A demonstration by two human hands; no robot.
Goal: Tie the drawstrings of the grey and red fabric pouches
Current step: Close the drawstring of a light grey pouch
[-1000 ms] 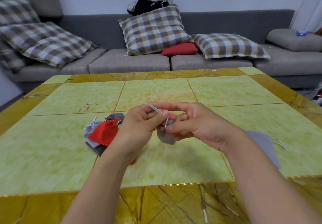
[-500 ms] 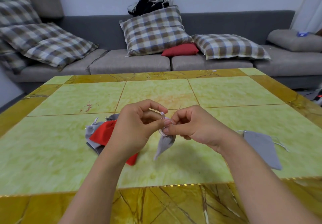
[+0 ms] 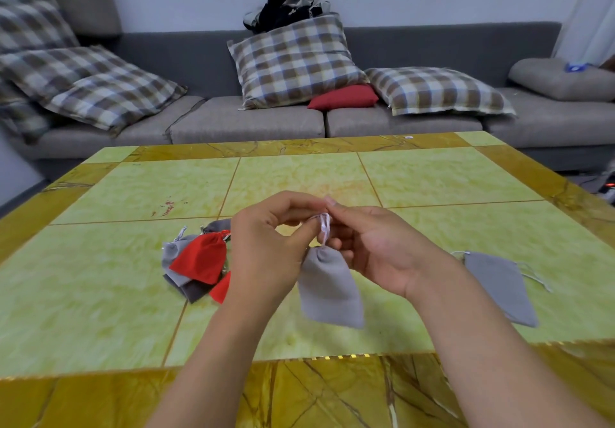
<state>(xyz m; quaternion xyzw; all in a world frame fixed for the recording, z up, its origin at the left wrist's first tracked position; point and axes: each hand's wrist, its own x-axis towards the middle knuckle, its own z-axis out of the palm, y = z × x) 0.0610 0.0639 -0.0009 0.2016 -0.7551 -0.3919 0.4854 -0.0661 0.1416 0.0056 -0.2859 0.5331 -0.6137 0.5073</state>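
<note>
A pile of pouches (image 3: 199,261) waits on the table (image 3: 100,294); left hand (image 3: 266,254) and right hand (image 3: 382,251) pinch the white string (image 3: 323,226) above the hanging grey pouch (image 3: 327,288), mid-knot; next, probably pull tight

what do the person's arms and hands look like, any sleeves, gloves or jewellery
Both forearms are bare up to the frame's edge, with no sleeves in view. The left hand and right hand wear no gloves. No rings, watch or bracelet show on the fingers or wrists. Nails are short and unpainted.
</note>
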